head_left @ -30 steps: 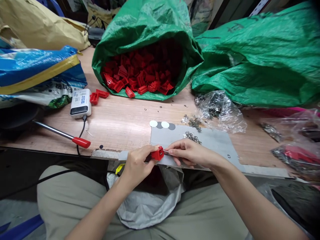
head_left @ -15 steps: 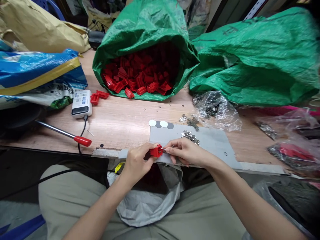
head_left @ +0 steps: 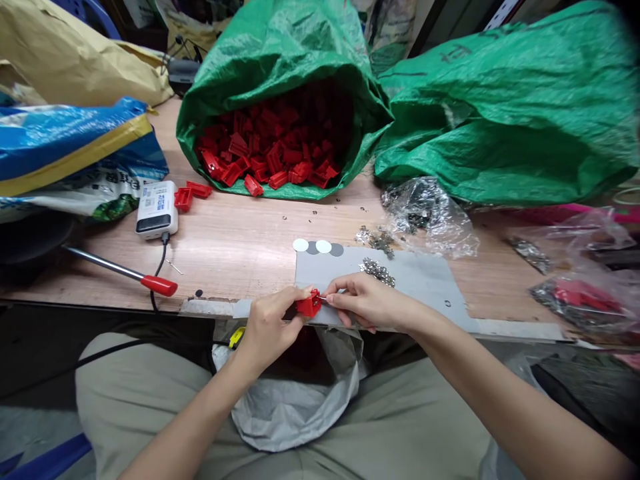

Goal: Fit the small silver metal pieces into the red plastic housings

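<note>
My left hand (head_left: 270, 323) is closed around a small red plastic part (head_left: 309, 304) at the table's front edge. My right hand (head_left: 367, 301) pinches a thin metal piece, too small to name, against the part's right side. Both hands hover over the near edge of a grey sheet (head_left: 425, 283), with a little heap of small metal bits (head_left: 377, 270) just behind the right hand. An open green sack (head_left: 280, 60) full of red plastic parts (head_left: 273, 150) lies at the back of the table.
A second green sack (head_left: 505, 113) lies at right, with clear bags of metal parts (head_left: 425, 213) in front. At left sit a white device with cable (head_left: 157, 208), a red-handled tool (head_left: 125, 272), two loose red parts (head_left: 190, 195) and blue bags (head_left: 75, 150). A grey bag (head_left: 295, 400) rests in my lap.
Hands and the red part have stayed together at the table edge. The view has shifted slightly, so everything sits a little left and higher in the picture.
</note>
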Available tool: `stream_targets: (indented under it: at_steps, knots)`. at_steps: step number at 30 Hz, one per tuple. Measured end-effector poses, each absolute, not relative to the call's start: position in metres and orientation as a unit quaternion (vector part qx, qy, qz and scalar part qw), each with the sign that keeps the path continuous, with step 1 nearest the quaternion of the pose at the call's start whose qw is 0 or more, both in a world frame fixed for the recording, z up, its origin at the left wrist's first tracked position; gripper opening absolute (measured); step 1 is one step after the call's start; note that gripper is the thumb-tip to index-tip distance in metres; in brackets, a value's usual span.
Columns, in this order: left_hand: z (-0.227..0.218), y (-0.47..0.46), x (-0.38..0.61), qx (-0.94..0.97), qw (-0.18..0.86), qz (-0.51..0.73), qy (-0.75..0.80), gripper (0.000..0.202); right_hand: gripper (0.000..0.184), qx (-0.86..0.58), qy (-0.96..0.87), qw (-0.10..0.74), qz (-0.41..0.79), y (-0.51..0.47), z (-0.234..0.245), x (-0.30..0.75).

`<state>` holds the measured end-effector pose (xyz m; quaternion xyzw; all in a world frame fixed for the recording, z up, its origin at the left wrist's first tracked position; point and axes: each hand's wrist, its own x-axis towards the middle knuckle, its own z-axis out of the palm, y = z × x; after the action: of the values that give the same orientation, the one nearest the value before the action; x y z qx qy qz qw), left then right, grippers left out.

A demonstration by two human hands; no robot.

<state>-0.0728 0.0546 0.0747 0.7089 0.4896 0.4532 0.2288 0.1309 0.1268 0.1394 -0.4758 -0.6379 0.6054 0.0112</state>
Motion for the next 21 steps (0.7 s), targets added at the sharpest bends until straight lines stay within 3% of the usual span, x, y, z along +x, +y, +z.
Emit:
stream_targets:
  at_steps: [14, 21]
  knots:
    - [0.0750, 0.0554, -0.0730, 0.704, 0.245, 0.459, 0.483, 0.029, 0.021, -0.504, -0.662, 0.015, 0.555, 0.1208, 0.1410, 0.1232]
    - [0.0793, 0.0555, -0.0711, 0.677, 0.284, 0.451, 0.507, 0.021, 0.027, -0.478, -0.583, 0.055, 0.655, 0.1210, 0.1374, 0.1297]
